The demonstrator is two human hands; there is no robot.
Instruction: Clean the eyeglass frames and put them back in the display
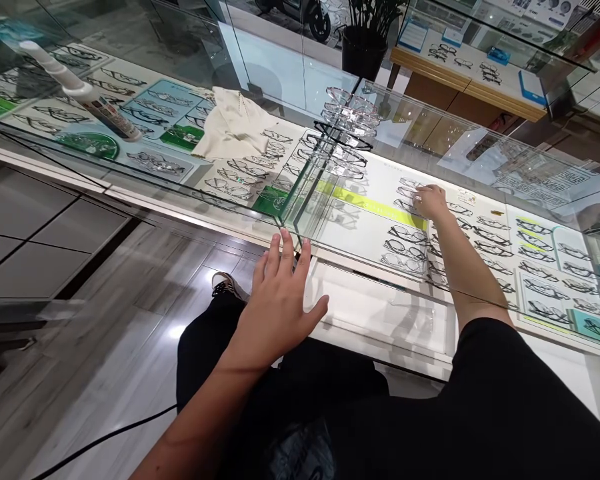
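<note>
My left hand [280,300] is spread with its fingers apart at the front edge of the glass showcase [300,243], holding nothing. My right hand [431,202] reaches inside the case; its fingers are bent down at a pair of glasses [407,192] in a short column, and whether they grip it is too small to tell. A yellow-green strip [370,202] lies left of that hand. Nearer the front edge sit several dark-framed glasses [405,233]. On the glass top stands a group of stacked glasses [347,130].
A cream cloth [235,123] and a white-capped spray bottle [87,97] rest on the glass at the left. Below the case is an open white drawer [380,313]. A potted plant [364,50] stands behind.
</note>
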